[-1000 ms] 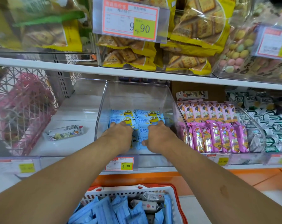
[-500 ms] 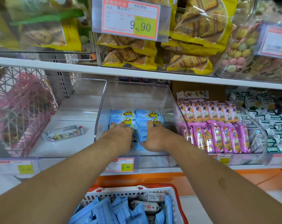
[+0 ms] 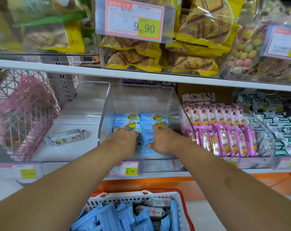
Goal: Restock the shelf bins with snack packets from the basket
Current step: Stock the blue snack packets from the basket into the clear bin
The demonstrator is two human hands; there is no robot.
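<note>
Pressing flat, both hands, left [image 3: 123,140] and right [image 3: 161,140], fingers extended, gripping nothing, square pale-blue cartoon snack packets [image 3: 133,121] in the mid-frame clear plastic bin [image 3: 141,95]; uneven pushing could buckle the rows.

The big price tag [image 3: 134,20] hanging off the top shelf read 9.90, and so did the small tag [image 3: 124,169] under the clear bin. Everything else was too blurry to read.

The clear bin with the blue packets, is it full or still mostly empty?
Mostly empty. The blue packets cover only the floor of the clear bin, and its walls stand bare above them.
</note>
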